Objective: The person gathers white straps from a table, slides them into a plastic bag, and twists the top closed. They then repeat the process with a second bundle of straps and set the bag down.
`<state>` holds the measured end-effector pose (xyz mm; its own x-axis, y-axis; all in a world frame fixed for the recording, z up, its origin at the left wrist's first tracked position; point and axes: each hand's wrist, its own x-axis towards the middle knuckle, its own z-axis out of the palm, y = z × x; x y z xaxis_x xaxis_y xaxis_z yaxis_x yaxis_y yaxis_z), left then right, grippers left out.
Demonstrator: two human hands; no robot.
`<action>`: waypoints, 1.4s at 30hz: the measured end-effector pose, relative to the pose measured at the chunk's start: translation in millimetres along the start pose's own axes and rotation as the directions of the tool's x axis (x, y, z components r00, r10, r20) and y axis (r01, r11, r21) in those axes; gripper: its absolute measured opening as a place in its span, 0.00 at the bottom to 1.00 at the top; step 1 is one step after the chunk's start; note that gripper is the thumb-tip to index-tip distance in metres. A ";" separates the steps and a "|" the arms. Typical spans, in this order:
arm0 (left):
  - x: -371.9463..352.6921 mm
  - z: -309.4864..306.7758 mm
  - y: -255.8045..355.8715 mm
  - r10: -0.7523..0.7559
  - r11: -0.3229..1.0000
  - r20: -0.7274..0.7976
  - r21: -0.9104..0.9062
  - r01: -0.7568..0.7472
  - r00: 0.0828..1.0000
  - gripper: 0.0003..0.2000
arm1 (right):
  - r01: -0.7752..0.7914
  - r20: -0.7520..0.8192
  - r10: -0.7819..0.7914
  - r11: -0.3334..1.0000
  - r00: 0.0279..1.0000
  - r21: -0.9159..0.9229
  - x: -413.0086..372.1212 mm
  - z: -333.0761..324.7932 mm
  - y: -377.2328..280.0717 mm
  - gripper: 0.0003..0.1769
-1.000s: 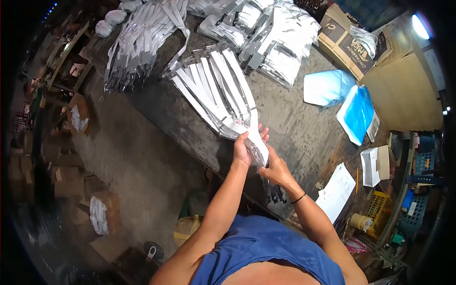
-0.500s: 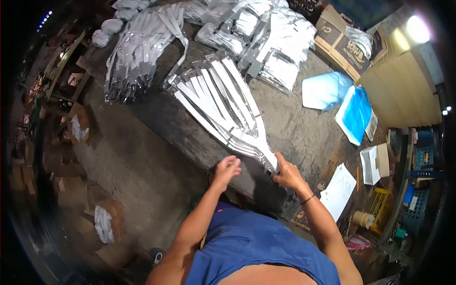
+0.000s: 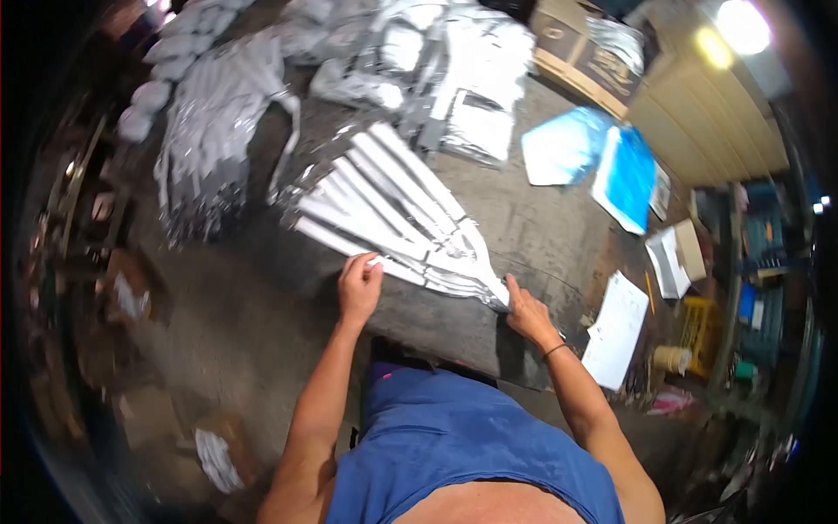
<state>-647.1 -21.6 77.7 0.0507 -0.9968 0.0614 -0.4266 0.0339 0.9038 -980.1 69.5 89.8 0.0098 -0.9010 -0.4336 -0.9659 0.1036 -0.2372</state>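
A bundle of long white strips in clear plastic sleeves (image 3: 397, 218) lies fanned out on the dark table, spread wide at the far left and gathered to a point near me. My right hand (image 3: 529, 314) is closed on that gathered end, thumb and forefinger along it. At the fan's lower edge is my left hand (image 3: 359, 290), fingers curled in, with fingertips right at the lowest strip. I cannot tell whether they pinch it.
More sleeved white strips (image 3: 218, 113) hang over the table's left edge. White packs (image 3: 480, 96) lie at the back beside a cardboard box (image 3: 580, 52). To the right are a blue-and-white pack (image 3: 625, 181), paper sheets (image 3: 616, 332) and a yellow basket (image 3: 698, 327).
My left hand has moved left and forward, up to the fan's lower edge, its fingers curling more. The right hand stays on the gathered end. The whole view has shifted.
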 end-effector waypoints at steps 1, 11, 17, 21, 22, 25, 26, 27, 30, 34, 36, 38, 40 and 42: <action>4.0 0.2 -4.8 0.032 0.997 0.007 0.071 -0.032 0.999 0.12 | -0.004 -0.022 0.004 1.000 1.000 0.015 -0.2 0.5 5.3 0.46; -33.4 28.2 2.3 0.054 0.998 0.068 -0.035 -0.052 0.996 0.10 | 0.053 -0.069 -0.033 0.947 0.997 0.318 10.6 -54.5 68.3 0.54; -31.8 65.2 51.7 0.088 0.996 -0.028 -0.013 -0.089 0.996 0.09 | 0.193 -0.240 -0.087 0.865 0.967 0.464 81.8 -95.3 118.2 0.31; -1.5 109.1 98.0 0.331 0.943 0.088 0.004 -0.333 0.939 0.08 | 0.340 -0.504 -0.130 0.873 0.854 0.350 170.6 -100.6 126.9 0.14; 9.0 121.9 110.8 0.385 0.923 0.121 -0.022 -0.385 0.915 0.08 | 0.356 -0.503 -0.143 0.863 0.852 0.358 192.0 -97.7 132.8 0.14; 34.8 161.6 137.5 0.416 0.909 0.148 -0.032 -0.416 0.897 0.07 | 0.198 -0.692 -0.101 0.978 0.715 0.062 231.2 -89.6 135.4 0.08; 41.4 174.4 144.4 0.409 0.912 0.188 -0.052 -0.407 0.893 0.08 | 0.207 -0.690 -0.104 0.976 0.717 0.069 233.4 -91.7 133.4 0.08; 48.6 185.3 148.6 0.403 0.915 0.227 -0.073 -0.397 0.887 0.08 | 0.104 -0.634 -0.002 0.987 0.773 0.125 235.7 -95.4 132.5 0.08; 67.9 215.0 139.0 0.420 0.901 0.316 -0.033 -0.433 0.851 0.08 | 0.039 -0.565 0.063 0.985 0.823 0.165 254.1 -93.1 153.2 0.10; 114.7 270.7 118.5 0.349 0.919 0.418 0.022 -0.393 0.839 0.14 | 0.197 -0.391 -0.029 0.896 0.920 0.398 275.7 -87.5 194.7 0.12; 130.8 301.3 112.8 0.360 0.911 0.482 0.004 -0.413 0.799 0.21 | 0.164 -0.398 0.012 0.900 0.917 0.404 279.8 -85.3 206.8 0.14; 143.8 330.3 127.0 0.136 0.988 0.531 -0.007 -0.157 0.836 0.24 | 0.290 -0.428 0.062 0.646 0.902 0.706 282.9 -84.1 205.6 0.15; 158.2 330.5 145.3 0.283 0.953 0.518 -0.058 -0.296 0.807 0.24 | 0.240 -0.336 -0.018 0.736 0.942 0.633 291.7 -97.5 217.1 0.11; 160.6 367.3 113.8 0.466 0.855 0.445 -0.006 -0.518 0.765 0.30 | 0.208 -0.307 -0.023 0.783 0.951 0.586 282.8 -110.8 219.2 0.14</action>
<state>-1019.2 -204.3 34.9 -0.5617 -0.7786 0.2798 -0.3861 0.5457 0.7437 -1217.6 -209.3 11.5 -0.0480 -0.9890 -0.1402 -0.6028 0.1406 -0.7854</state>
